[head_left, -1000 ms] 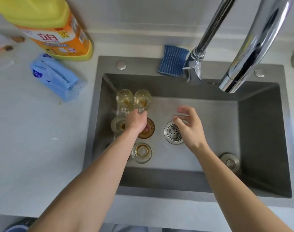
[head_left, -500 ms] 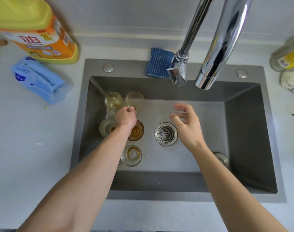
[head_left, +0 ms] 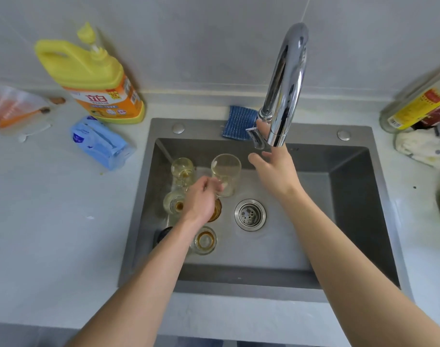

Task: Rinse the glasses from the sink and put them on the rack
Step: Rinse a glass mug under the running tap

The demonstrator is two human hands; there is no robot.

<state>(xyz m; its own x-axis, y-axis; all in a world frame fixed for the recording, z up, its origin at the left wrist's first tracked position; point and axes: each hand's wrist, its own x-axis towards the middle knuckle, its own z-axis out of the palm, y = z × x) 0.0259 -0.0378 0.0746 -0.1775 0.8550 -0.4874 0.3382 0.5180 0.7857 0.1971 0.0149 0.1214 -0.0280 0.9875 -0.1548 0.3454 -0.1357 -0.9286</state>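
My left hand (head_left: 201,199) grips a clear glass (head_left: 226,174) by its lower side and holds it lifted above the floor of the steel sink (head_left: 276,281). Several other glasses with amber residue stand at the sink's left: one at the back (head_left: 182,168), one by my wrist (head_left: 172,203), one nearer the front (head_left: 204,240). Another amber glass (head_left: 217,212) shows partly under my left hand. My right hand (head_left: 274,171) is raised with fingers apart just below the chrome tap's lever (head_left: 256,137). No water runs from the tap (head_left: 286,88). No rack is in view.
A drain strainer (head_left: 249,214) sits mid-sink. A blue scrubbing pad (head_left: 236,126) lies on the sink's back rim. A yellow-orange detergent jug (head_left: 98,81) and blue packet (head_left: 98,142) are on the left counter; a bottle (head_left: 419,106) and white cloth (head_left: 419,146) on the right.
My left hand has taken hold of a glass and lifted it off the sink floor. My right hand has risen from above the drain toward the tap lever. The view has tilted up.
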